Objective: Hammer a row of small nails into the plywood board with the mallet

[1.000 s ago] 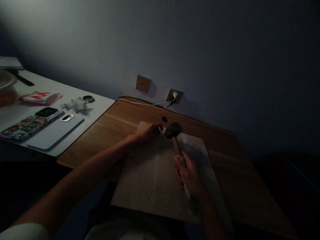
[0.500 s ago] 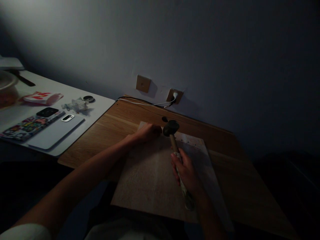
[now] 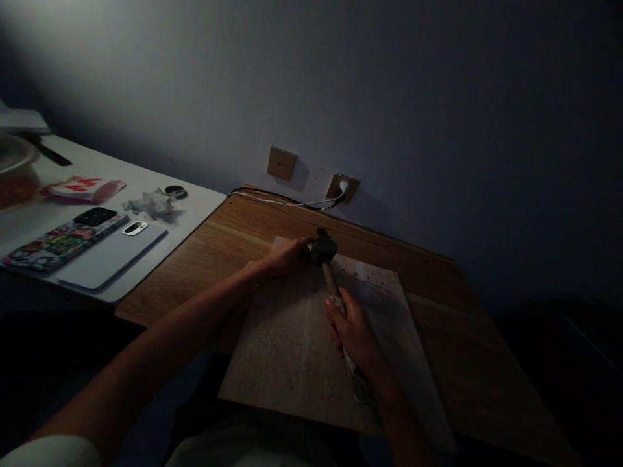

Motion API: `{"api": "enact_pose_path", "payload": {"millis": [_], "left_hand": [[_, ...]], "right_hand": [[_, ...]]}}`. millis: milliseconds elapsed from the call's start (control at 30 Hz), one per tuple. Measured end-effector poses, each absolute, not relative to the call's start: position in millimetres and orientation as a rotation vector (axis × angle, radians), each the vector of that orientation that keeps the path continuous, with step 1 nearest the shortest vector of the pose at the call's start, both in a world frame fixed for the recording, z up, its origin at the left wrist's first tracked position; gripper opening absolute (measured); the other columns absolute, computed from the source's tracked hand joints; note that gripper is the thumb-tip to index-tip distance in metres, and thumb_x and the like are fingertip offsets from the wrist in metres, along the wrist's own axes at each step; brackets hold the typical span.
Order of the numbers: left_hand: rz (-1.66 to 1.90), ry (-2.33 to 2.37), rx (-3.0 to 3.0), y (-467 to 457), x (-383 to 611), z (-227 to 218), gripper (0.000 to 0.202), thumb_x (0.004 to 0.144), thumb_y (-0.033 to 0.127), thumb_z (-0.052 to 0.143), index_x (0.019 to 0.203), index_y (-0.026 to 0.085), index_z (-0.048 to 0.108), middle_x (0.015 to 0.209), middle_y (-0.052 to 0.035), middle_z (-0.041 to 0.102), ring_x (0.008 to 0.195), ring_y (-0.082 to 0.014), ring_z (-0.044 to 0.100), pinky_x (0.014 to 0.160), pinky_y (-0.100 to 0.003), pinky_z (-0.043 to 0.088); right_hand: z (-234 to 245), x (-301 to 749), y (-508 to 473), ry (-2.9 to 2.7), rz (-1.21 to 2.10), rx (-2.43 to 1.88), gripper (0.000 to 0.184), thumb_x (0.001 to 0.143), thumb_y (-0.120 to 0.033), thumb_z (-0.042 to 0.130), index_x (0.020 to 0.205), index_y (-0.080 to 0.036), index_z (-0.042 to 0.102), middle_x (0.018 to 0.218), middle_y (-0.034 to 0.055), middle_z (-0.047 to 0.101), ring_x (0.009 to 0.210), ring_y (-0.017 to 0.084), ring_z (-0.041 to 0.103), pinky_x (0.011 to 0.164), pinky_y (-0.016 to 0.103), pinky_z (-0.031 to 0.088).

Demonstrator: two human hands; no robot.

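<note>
My right hand (image 3: 351,325) is wrapped round the handle of a hammer (image 3: 331,280), whose dark head is at the far part of a thin wooden board (image 3: 287,350). Close beside the hammer head, my left hand (image 3: 291,255) rests at the board's far left edge with its fingers curled together. Whatever its fingertips pinch is hidden or too small to make out. Several small dark dots run in a row along the board's far edge, right of the hammer head. A small dark object (image 3: 321,231) lies just beyond the hammer head, partly covered.
The board lies on a wooden desk (image 3: 462,337) against the wall. On a white table (image 3: 195,194) at left are two phones (image 3: 114,256), crumpled plastic (image 3: 154,204), a red-and-white packet (image 3: 85,188) and a tub (image 3: 17,172). White and black cables run to a wall socket (image 3: 343,188).
The hammer has moved left in my right hand, its head now right beside my left fingers. My left hand has stayed nearly in place.
</note>
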State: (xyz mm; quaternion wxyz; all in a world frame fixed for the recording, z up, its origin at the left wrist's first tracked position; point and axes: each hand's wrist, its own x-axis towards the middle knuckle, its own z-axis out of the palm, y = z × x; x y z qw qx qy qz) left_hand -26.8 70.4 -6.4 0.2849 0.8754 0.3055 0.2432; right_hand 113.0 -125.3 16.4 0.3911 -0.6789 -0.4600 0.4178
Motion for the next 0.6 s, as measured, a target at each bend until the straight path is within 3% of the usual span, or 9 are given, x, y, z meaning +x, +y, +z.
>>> {"api": "enact_pose_path", "payload": {"millis": [133, 233, 400, 600], "left_hand": [[0.546, 0.756, 2.309, 78, -36, 1, 0.045, 0.077, 0.020, 0.070, 0.121, 0.018, 0.060, 0.093, -0.0016, 0.076, 0.083, -0.0185, 0.072, 0.070, -0.023, 0.048], [0.522, 0.644, 2.419, 72, -44, 11, 0.028, 0.078, 0.012, 0.064, 0.106, 0.017, 0.065, 0.093, -0.0024, 0.075, 0.081, -0.0163, 0.070, 0.071, -0.023, 0.048], [0.548, 0.074, 2.909, 37, -42, 15, 0.022, 0.090, 0.006, 0.058, 0.103, 0.019, 0.069, 0.109, -0.0079, 0.073, 0.099, -0.0201, 0.067, 0.086, -0.030, 0.048], [0.664, -0.171, 3.164, 17, -38, 5, 0.014, 0.092, 0.010, 0.062, 0.096, 0.021, 0.070, 0.090, -0.0066, 0.072, 0.086, -0.0208, 0.062, 0.079, -0.034, 0.046]], "right_hand": [[22, 116, -129, -1.142, 1.083, -1.716, 0.035, 0.089, -0.055, 0.056, 0.103, -0.023, 0.050, 0.057, -0.0117, 0.045, 0.033, 0.009, 0.039, 0.025, 0.018, 0.032], [27, 123, -137, -1.098, 1.069, -1.672, 0.035, 0.089, -0.057, 0.057, 0.099, -0.024, 0.049, 0.061, -0.0110, 0.047, 0.034, 0.007, 0.039, 0.025, 0.017, 0.033], [35, 131, -144, -1.028, 1.032, -1.689, 0.037, 0.087, -0.059, 0.058, 0.094, -0.025, 0.047, 0.059, -0.0114, 0.047, 0.032, 0.006, 0.037, 0.025, 0.017, 0.034], [36, 133, -146, -1.016, 1.027, -1.687, 0.041, 0.085, -0.061, 0.059, 0.099, -0.024, 0.049, 0.059, -0.0113, 0.047, 0.031, 0.006, 0.037, 0.025, 0.016, 0.032]]}}
